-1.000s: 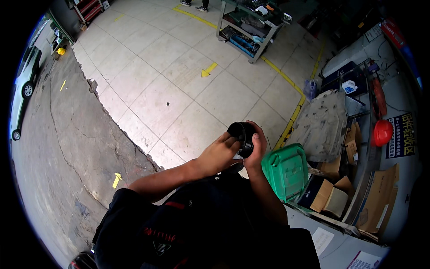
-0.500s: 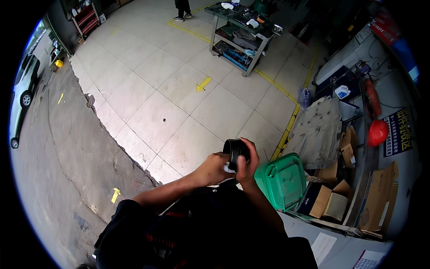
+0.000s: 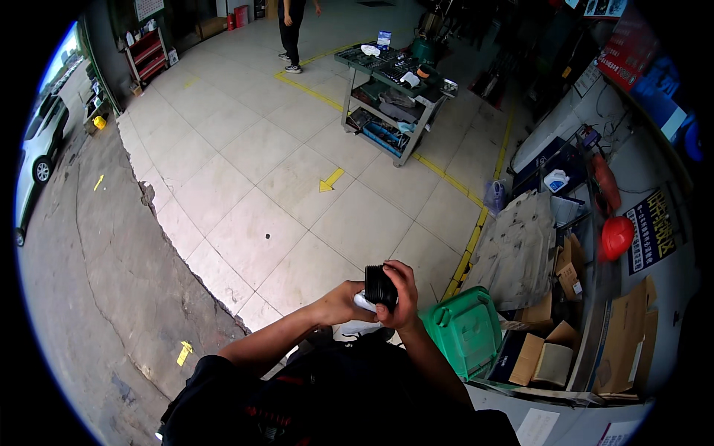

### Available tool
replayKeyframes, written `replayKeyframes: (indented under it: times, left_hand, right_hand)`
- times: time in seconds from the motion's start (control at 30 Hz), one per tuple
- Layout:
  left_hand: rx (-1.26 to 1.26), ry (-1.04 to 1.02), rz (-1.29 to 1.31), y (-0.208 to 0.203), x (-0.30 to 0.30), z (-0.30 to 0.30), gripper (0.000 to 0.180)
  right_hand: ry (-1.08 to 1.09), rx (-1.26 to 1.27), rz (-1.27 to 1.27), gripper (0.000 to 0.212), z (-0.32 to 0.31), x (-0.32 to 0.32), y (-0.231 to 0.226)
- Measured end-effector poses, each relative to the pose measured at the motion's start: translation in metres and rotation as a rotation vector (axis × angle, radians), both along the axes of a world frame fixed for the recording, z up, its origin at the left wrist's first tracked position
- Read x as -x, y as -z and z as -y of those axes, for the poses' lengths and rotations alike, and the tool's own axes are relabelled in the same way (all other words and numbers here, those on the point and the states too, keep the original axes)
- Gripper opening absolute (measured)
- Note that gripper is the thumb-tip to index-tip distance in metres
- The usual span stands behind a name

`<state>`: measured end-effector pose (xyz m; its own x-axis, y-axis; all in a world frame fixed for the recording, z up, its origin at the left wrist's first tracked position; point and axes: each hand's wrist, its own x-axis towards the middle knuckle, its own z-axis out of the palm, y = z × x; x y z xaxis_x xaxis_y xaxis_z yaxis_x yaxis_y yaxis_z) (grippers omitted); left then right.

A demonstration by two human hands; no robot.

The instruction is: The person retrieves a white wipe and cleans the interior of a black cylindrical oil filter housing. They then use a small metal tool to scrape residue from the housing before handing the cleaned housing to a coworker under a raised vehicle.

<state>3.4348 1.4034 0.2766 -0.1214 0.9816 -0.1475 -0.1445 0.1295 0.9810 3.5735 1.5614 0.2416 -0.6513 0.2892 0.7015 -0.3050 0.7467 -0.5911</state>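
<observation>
At lower centre, our right fingers [image 3: 405, 279] are gripping the black ribbed cylinder [image 3: 380, 285], our left hand [image 3: 338, 303] holding white material [image 3: 364, 302] at its left; its side is now showing, rather than its mouth.

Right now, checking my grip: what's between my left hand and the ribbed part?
Head view: white material, possibly cloth, shows between left hand and ribbed part.

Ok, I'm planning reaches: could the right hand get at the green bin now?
Probably not freely: the green bin is close beside the right forearm, but the right hand is gripping the black part.
</observation>
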Motion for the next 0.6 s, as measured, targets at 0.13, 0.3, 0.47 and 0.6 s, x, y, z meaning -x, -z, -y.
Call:
replayKeyframes:
  times: [0.13, 0.3, 0.47, 0.6]
  left_hand:
    - [-0.021, -0.082, -0.13, 0.011, -0.001, 0.005, 0.044]
    - [-0.106, -0.147, -0.688, 0.033, 0.009, 0.007, 0.037]
    - [-0.236, -0.06, -1.167, 0.048, 0.004, 0.004, 0.035]
    - [-0.248, -0.171, -0.902, 0.04, -0.001, 0.0, 0.037]
  right_hand:
    - [-0.048, 0.158, 0.096, 0.075, 0.005, 0.006, 0.005]
    - [-0.077, 1.066, 0.545, 0.068, 0.005, 0.018, 0.002]
    - [-0.082, 1.525, 0.63, 0.049, -0.001, 0.031, 0.002]
    - [-0.014, 1.405, 0.328, 0.035, 0.006, 0.04, 0.008]
